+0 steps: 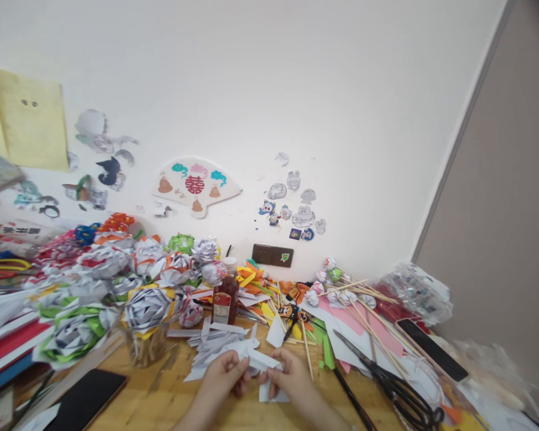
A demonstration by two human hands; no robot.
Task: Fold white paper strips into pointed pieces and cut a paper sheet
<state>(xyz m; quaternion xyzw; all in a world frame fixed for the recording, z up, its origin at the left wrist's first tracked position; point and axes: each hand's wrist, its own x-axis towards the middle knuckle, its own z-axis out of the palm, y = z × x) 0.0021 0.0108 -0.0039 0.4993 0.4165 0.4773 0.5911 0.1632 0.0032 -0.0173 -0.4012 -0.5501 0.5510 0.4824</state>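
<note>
Low in the middle, my left hand (228,372) and my right hand (288,376) are close together over the wooden table. Between them is a folded white paper strip (263,360), its ends pinched by the fingers of both hands. Another white piece of paper (265,394) shows just below my right fingers; whether it is joined to the strip I cannot tell. Behind my left hand lies a loose pile of cut white paper strips (211,347). A bottle with dark red contents (225,299) stands upright behind that pile.
Paper flowers (148,308) crowd the left, one above a clear jar (144,347). Black scissors (393,383) lie at right, beside wooden sticks (372,326) and coloured paper. Phones lie at the lower left (87,398) and right (432,349). A white wall (341,90) rises behind.
</note>
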